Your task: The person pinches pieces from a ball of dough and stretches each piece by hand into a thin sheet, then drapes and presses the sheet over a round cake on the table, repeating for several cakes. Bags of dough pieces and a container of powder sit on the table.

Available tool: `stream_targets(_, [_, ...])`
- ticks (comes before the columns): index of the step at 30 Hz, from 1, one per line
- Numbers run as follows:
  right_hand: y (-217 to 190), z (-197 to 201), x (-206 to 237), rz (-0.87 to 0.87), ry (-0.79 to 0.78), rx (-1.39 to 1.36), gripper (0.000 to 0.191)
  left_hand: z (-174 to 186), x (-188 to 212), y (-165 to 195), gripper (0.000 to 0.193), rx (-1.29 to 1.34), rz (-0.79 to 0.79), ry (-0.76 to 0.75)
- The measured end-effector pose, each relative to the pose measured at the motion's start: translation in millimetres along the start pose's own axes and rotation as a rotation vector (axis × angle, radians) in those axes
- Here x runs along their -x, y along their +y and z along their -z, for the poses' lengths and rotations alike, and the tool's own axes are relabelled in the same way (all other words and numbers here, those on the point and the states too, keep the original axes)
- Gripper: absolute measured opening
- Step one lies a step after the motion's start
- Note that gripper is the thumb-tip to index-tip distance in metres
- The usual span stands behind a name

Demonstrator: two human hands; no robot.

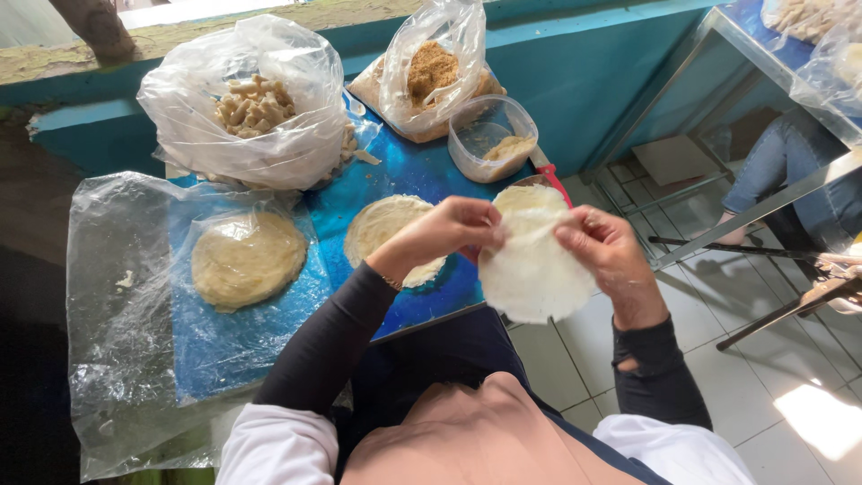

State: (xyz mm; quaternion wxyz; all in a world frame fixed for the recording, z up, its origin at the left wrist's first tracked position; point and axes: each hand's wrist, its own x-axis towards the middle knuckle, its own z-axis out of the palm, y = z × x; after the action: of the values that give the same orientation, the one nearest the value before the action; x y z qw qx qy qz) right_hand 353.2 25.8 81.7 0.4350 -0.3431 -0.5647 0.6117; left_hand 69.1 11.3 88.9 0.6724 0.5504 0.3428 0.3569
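Note:
A thin, round, pale wrapper sheet (532, 274) hangs in the air beyond the table's edge, and both hands hold it. My left hand (449, 229) pinches its upper left rim. My right hand (603, 251) grips its upper right rim. Behind the left hand a stack of the same wrappers (382, 224) lies on the blue table (404, 171). Another round stack (247, 259) rests on a clear plastic sheet (117, 332) to the left.
At the back stand a plastic bag of pale chunks (251, 108), a bag of brown crumbs (431, 72) and a clear plastic tub (492, 139). A red-handled tool (555, 180) lies by the tub. Another person's jeans-clad leg (790, 166) shows at right under a metal table.

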Motion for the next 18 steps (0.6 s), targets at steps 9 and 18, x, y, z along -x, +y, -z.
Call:
stream_targets(9, [-4, 0, -9, 0.729, 0.189, 1.027, 0.023, 2, -49, -12, 0.009, -1.038, -0.705, 0.400])
stream_targets(18, [34, 1, 11, 0.667, 0.090, 1.230, 0.032, 7, -36, -55, 0.010, -1.164, -0.531, 0.391])
